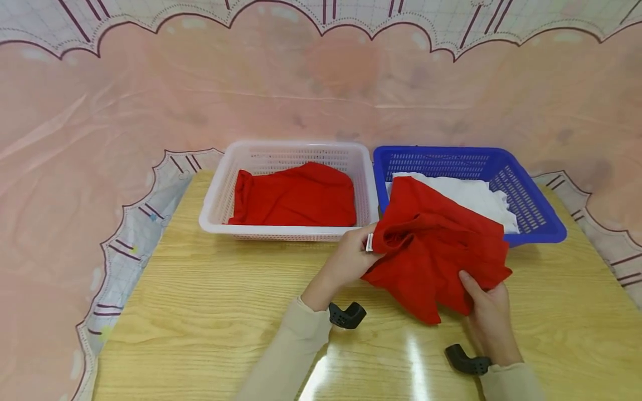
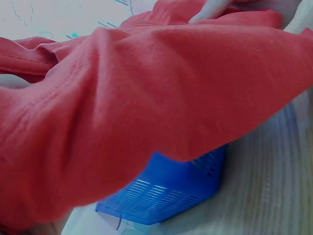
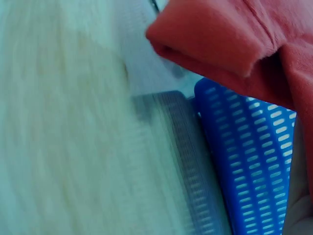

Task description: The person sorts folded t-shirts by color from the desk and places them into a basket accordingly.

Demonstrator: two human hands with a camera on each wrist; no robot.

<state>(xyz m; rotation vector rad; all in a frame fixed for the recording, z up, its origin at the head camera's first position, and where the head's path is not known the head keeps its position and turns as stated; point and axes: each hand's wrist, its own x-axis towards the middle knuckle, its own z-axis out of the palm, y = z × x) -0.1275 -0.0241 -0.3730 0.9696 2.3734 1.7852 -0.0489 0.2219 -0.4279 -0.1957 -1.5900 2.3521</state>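
A crumpled red garment (image 1: 433,256) with seams and folds is held up between both hands, in front of and partly over the blue basket (image 1: 536,236). My left hand (image 1: 348,259) grips its left side, fingers hidden behind the fabric; a small white label (image 1: 369,243) shows there. At the lower right my right hand (image 1: 489,312) pinches the garment, thumb on top. The cloth (image 2: 146,98) fills much of the left wrist view. In the right wrist view a folded corner of the red garment (image 3: 210,39) hangs above the blue basket (image 3: 244,171).
White cloth (image 1: 466,195) lies inside the blue basket. A white basket (image 1: 213,223) stands directly to its left, with folded red cloth (image 1: 296,195) in it. Both stand on a wooden table (image 1: 210,312) before a patterned pink curtain (image 1: 281,83). Each wrist wears a black device (image 1: 348,316).
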